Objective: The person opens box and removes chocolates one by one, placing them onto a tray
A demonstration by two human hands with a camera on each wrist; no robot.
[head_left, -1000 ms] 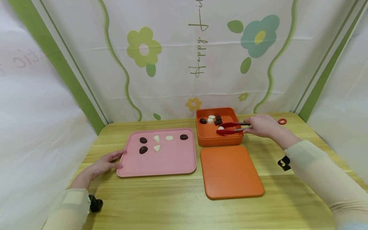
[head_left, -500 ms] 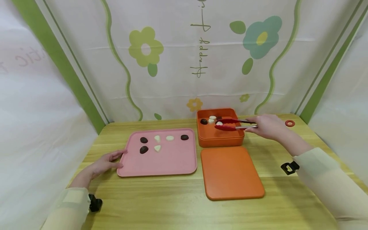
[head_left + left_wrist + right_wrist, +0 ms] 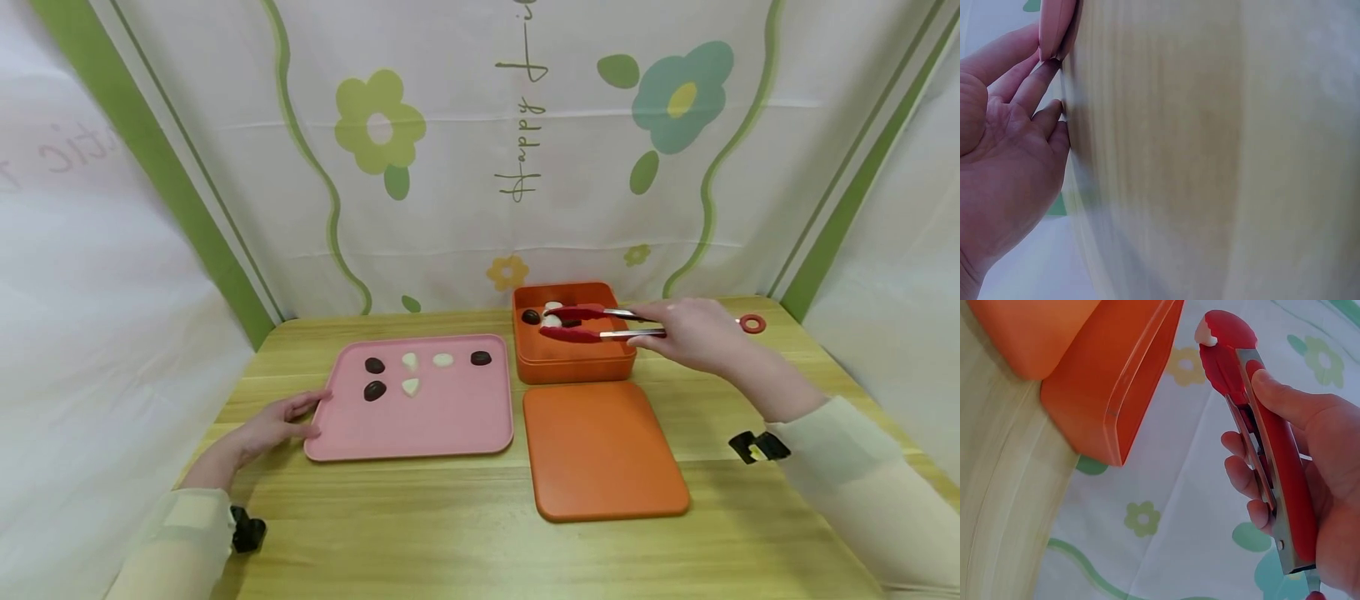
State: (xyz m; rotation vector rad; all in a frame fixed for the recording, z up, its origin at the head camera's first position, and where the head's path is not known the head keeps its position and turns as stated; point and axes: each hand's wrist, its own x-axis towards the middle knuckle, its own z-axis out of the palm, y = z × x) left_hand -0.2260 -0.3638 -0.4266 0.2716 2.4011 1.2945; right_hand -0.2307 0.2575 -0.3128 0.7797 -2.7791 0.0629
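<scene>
My right hand [image 3: 686, 333] grips red-and-metal tongs [image 3: 1285, 481], fingers wrapped round the handles. Between the red tong tips is a white chocolate-like piece [image 3: 1205, 334], raised over the orange box [image 3: 577, 369] in the head view. Behind the tongs, a dark oval piece [image 3: 530, 317] and a white piece [image 3: 552, 306] show inside the box. My left hand [image 3: 266, 429] rests at the left edge of the pink tray [image 3: 420, 433], thumb and index fingertip apart on its rim. Several dark pieces [image 3: 375, 390] and white pieces [image 3: 410, 387] lie on the tray in short rows.
A flat orange lid [image 3: 603, 450] lies on the wooden table [image 3: 420, 533] in front of the box, right of the tray. Behind the table hangs a white cloth [image 3: 465, 200] printed with flowers, and more cloth closes off both sides.
The tongs have lifted the white piece from the box floor and moved left with it, toward the other pieces in the box. My left hand has stayed at the tray.
</scene>
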